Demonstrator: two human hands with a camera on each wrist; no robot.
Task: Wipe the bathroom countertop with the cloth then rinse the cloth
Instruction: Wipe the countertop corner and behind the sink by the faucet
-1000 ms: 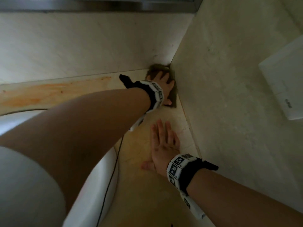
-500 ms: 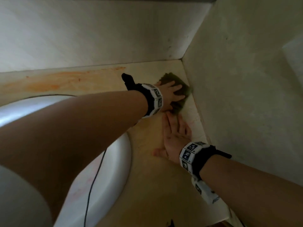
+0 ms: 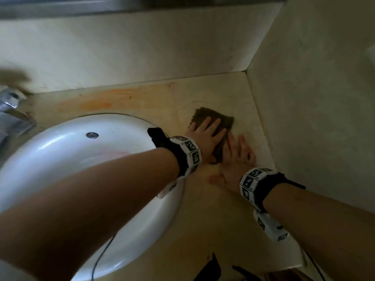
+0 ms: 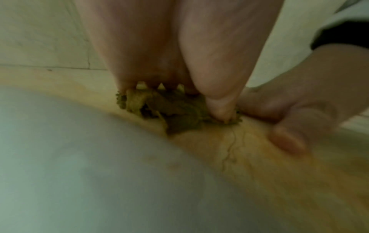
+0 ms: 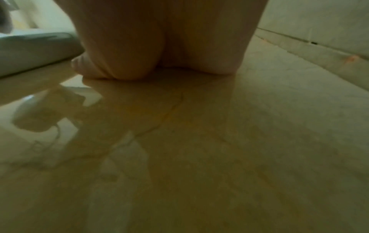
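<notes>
Cloth [image 3: 213,126] on countertop [image 3: 203,209] right of sink [image 3: 60,159], tap [image 3: 12,110] behind-left, walls behind and right

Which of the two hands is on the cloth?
The left hand: it presses flat on the dark cloth, while the right hand lies on bare countertop.

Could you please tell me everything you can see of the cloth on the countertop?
The cloth is a small, dark olive-brown rag, looking coarse and rumpled. It lies flat on the beige stone countertop, between the white sink and the side wall, apart from the back corner. The left hand presses on it with straight fingers spread over its top; the left wrist view shows it bunched under the palm. The right hand lies flat beside it, its fingertips at the cloth's near edge.
</notes>
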